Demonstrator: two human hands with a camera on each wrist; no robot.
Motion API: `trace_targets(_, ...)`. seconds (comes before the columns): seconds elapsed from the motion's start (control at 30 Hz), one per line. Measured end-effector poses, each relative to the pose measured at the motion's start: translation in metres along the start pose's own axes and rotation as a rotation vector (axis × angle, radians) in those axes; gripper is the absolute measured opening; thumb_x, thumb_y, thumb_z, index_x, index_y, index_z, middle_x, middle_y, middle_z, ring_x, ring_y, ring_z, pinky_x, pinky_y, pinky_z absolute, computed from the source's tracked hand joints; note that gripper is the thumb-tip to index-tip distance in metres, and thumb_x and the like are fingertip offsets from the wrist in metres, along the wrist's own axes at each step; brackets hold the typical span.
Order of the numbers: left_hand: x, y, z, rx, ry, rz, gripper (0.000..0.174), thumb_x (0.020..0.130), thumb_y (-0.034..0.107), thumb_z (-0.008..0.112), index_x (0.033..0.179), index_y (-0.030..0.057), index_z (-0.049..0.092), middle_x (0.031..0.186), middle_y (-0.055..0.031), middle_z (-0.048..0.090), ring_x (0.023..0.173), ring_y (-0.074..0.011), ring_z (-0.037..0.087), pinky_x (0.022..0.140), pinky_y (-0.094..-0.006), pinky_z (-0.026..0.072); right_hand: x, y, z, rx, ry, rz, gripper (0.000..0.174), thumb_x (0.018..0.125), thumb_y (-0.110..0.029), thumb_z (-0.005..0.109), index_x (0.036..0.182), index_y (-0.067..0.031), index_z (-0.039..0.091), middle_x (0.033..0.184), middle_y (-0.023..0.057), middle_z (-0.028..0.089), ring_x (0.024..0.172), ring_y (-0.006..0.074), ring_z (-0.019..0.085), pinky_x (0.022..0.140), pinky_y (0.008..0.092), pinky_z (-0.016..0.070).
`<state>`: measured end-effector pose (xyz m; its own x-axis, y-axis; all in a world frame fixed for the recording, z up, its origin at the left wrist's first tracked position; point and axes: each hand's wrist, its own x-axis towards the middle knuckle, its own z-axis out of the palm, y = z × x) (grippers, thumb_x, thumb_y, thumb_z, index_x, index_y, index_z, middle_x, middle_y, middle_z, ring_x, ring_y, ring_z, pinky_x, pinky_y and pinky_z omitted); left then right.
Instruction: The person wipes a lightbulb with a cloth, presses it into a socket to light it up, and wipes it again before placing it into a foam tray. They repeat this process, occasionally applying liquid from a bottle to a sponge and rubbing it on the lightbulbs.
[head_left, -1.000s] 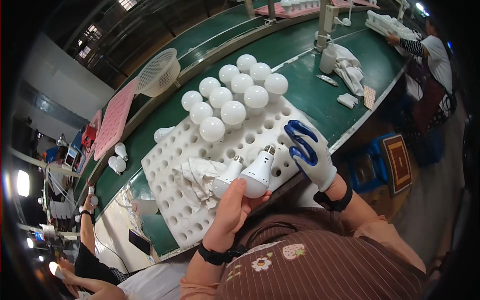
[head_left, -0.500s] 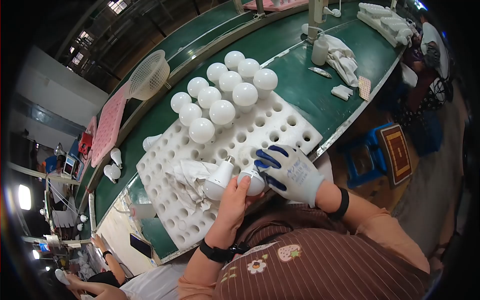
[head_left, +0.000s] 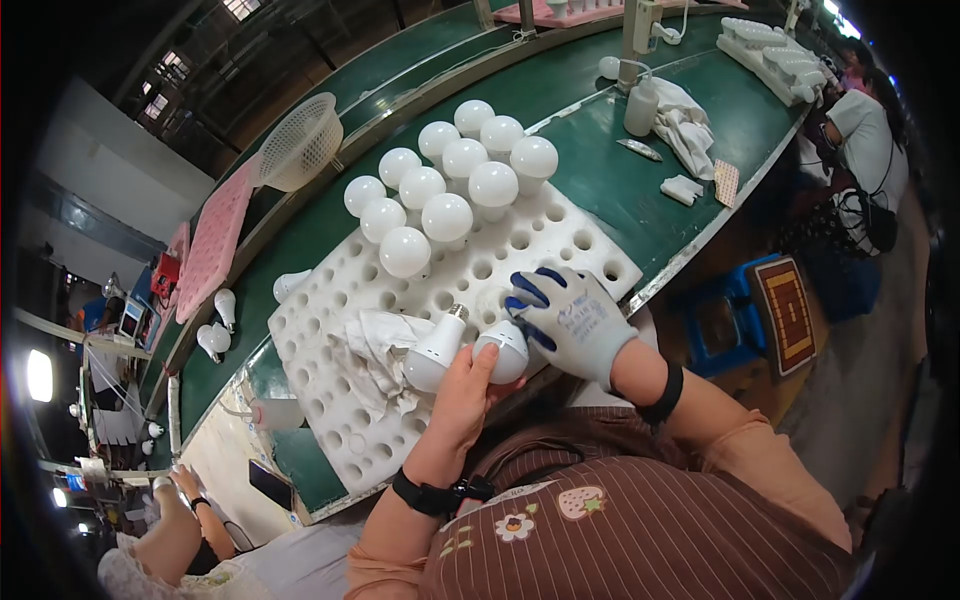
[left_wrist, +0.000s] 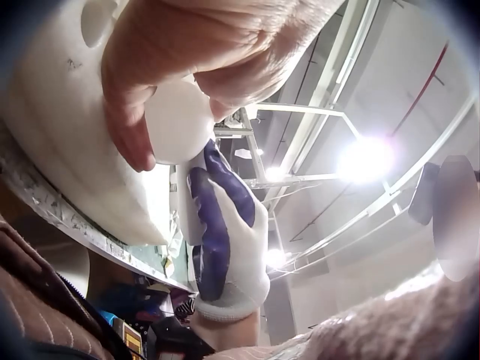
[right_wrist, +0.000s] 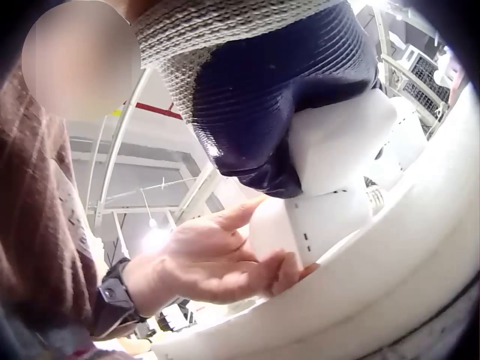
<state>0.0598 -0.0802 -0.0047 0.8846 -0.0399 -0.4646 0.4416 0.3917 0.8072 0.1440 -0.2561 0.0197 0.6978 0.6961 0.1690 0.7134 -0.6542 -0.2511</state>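
My bare left hand [head_left: 468,395] holds a white light bulb [head_left: 502,352], its dome towards me. A second light bulb [head_left: 428,362] lies against the thumb side of that hand, metal screw cap up. My right hand [head_left: 575,315], in a white and blue coated glove, grips the cap end of the first bulb and hides it. In the left wrist view, bare fingers curl round a dome [left_wrist: 178,124], with the gloved hand [left_wrist: 229,240] close beyond. The right wrist view shows blue fingers [right_wrist: 255,112] bent round a white body. A crumpled white cloth [head_left: 375,350] lies beside the bulbs.
Several bulbs [head_left: 447,218] stand dome up in a white foam tray [head_left: 330,435] full of holes, on a green bench [head_left: 570,150]. Loose bulbs [head_left: 225,308] lie left. A white basket [head_left: 300,140], squeeze bottle [head_left: 642,108] and blue stool [head_left: 720,315] are around.
My gloved hand was raised apart with fingers spread; it has come down and left onto the bulb, covering its screw cap. Both bulbs have shifted slightly. People at both sides have moved.
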Motion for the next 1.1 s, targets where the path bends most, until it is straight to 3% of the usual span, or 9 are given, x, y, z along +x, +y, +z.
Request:
trace_targets(0.1, -0.002, 0.0, -0.005, -0.085, -0.075, 0.062, 0.045, 0.1, 0.032, 0.046, 0.127, -0.0046, 0.043, 0.116, -0.0149, 0.055, 0.099, -0.0218, 0.06, 0.086, -0.0359, 0.0544, 0.005, 0.014, -0.023, 0.141, 0.177, 0.063, 0.036, 0.08, -0.023, 0.063, 0.115, -0.0155, 0.064, 0.131, 0.0084, 0.054, 0.116, 0.0304, 0.05, 0.098, 0.0418, 0.0407)
trace_targets(0.2, -0.007, -0.003, -0.006, -0.21, -0.058, 0.091, 0.049, 0.101, 0.032, 0.043, 0.134, -0.003, 0.037, 0.122, -0.018, 0.053, 0.103, -0.0272, 0.059, 0.088, -0.0412, 0.0542, -0.006, 0.025, -0.03, 0.221, 0.289, 0.096, 0.045, 0.075, -0.013, 0.065, 0.12, -0.0127, 0.063, 0.129, 0.0123, 0.055, 0.119, 0.0323, 0.048, 0.101, 0.0442, 0.0382)
trace_targets(0.27, -0.007, -0.005, -0.009, -0.286, -0.099, 0.084, 0.05, 0.101, 0.034, 0.043, 0.134, -0.0029, 0.036, 0.122, -0.0193, 0.053, 0.101, -0.0301, 0.06, 0.085, -0.041, 0.0547, -0.014, 0.023, -0.032, 0.156, 0.273, 0.064, 0.042, 0.079, -0.019, 0.065, 0.121, -0.0183, 0.062, 0.13, 0.008, 0.054, 0.12, 0.0312, 0.047, 0.103, 0.0443, 0.0373)
trace_targets(0.5, -0.002, -0.008, -0.012, -0.282, -0.059, 0.001, 0.053, 0.101, 0.04, 0.038, 0.134, -0.002, 0.037, 0.12, -0.0201, 0.055, 0.1, -0.0306, 0.061, 0.081, -0.0391, 0.055, -0.022, -0.004, -0.014, 0.111, 0.286, -0.075, 0.042, 0.078, -0.022, 0.065, 0.119, -0.0171, 0.062, 0.133, 0.0111, 0.052, 0.121, 0.0335, 0.047, 0.101, 0.0448, 0.0363)
trace_targets(0.57, -0.003, -0.006, -0.007, -0.408, -0.036, -0.043, 0.051, 0.102, 0.039, 0.035, 0.131, -0.0023, 0.04, 0.115, -0.0195, 0.058, 0.092, -0.028, 0.063, 0.08, -0.0366, 0.0543, -0.023, -0.012, 0.0, 0.083, 0.276, -0.169, 0.038, 0.078, -0.022, 0.064, 0.116, -0.017, 0.062, 0.135, 0.0111, 0.051, 0.122, 0.0329, 0.046, 0.099, 0.0444, 0.0372)
trace_targets(0.8, -0.007, -0.002, -0.01, -0.471, -0.071, -0.071, 0.055, 0.102, 0.042, 0.033, 0.136, -0.0006, 0.036, 0.119, -0.0206, 0.055, 0.1, -0.0295, 0.061, 0.082, -0.0361, 0.0553, -0.017, 0.016, 0.007, 0.026, 0.321, 0.039, 0.048, 0.075, -0.019, 0.065, 0.123, -0.0152, 0.06, 0.133, 0.0092, 0.052, 0.121, 0.0326, 0.046, 0.098, 0.0457, 0.0379)
trace_targets(0.87, -0.007, -0.002, -0.011, -0.465, -0.064, -0.073, 0.055, 0.102, 0.043, 0.032, 0.136, -0.0005, 0.036, 0.116, -0.0225, 0.056, 0.096, -0.0287, 0.061, 0.08, -0.0345, 0.0548, -0.016, 0.009, -0.005, 0.047, 0.373, -0.02, 0.049, 0.074, -0.02, 0.065, 0.123, -0.0152, 0.06, 0.133, 0.0102, 0.052, 0.122, 0.0317, 0.046, 0.099, 0.0452, 0.0381)
trace_targets(0.93, -0.008, -0.004, -0.011, -0.453, -0.099, -0.076, 0.055, 0.102, 0.043, 0.032, 0.135, -0.0007, 0.037, 0.114, -0.0232, 0.057, 0.093, -0.0284, 0.061, 0.079, -0.0339, 0.0543, -0.013, 0.005, 0.0, 0.059, 0.291, -0.12, 0.048, 0.074, -0.019, 0.066, 0.121, -0.0151, 0.061, 0.132, 0.0105, 0.052, 0.122, 0.032, 0.046, 0.099, 0.0458, 0.0381)
trace_targets(1.1, -0.023, 0.006, -0.021, -0.355, -0.089, -0.021, 0.053, 0.102, 0.04, 0.03, 0.133, -0.0021, 0.039, 0.11, -0.0241, 0.058, 0.086, -0.0293, 0.062, 0.074, -0.0353, 0.0541, 0.01, 0.028, 0.007, 0.232, 0.277, -0.053, 0.044, 0.078, -0.013, 0.063, 0.121, -0.0116, 0.06, 0.128, 0.014, 0.055, 0.123, 0.0314, 0.047, 0.099, 0.0432, 0.0403)
